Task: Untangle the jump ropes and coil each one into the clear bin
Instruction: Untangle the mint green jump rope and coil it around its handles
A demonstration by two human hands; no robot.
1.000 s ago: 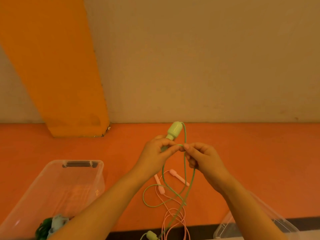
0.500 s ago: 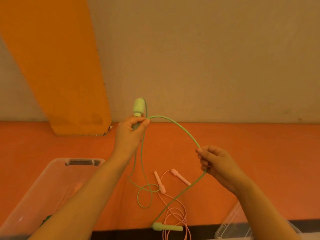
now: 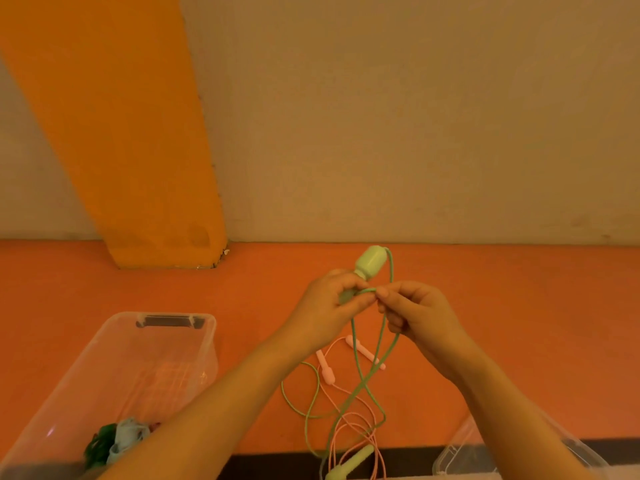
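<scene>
- The left hand holds one handle of the green jump rope; its grip is closed around the lower part of the handle, and the thick light-green end stands up above the fingers.
- The right hand is touching the left one; its grip is a narrow pinch of thumb and finger on the green cord, just beside the left thumb.
- From the two hands the green cord hangs down in long loops to the orange tabletop, and the second green handle lies at the near edge.
- The pink jump rope lies on the tabletop under the hands, with both pink handles near each other; the green cord crosses over it.
- The clear bin stands on the left, apart from the ropes. In its near corner there is something dark green and pale; I cannot tell what it is.
- One more clear container shows at the lower right corner.
</scene>
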